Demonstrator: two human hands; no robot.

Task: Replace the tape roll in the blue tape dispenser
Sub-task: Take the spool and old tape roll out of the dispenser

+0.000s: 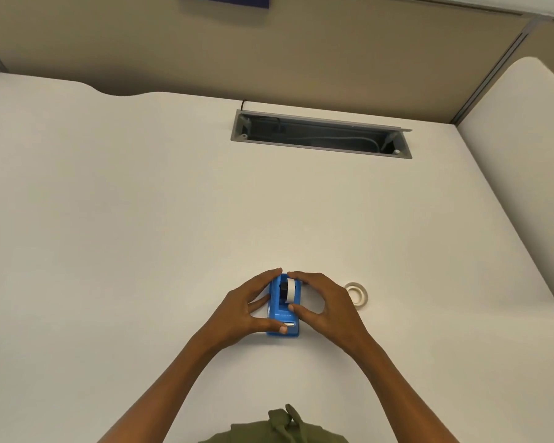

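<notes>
A small blue plastic tape dispenser point(282, 314) stands on the off-white desk point(141, 219), toward six o'clock of the view, cutter end nearest the person. In its cradle sits a white tape roll point(291, 291) on a black hub. The left hand point(247, 310) clasps the dispenser's left side, thumb on the cutter end. The right hand point(325, 306) pinches the roll between forefinger and thumb. At three o'clock of the dispenser, a second, translucent whitish tape roll point(358, 295) lies flat, partly hidden by the right hand. At twelve o'clock, an open grey cable trough point(320, 134) holds dark cables, hard to make out.
</notes>
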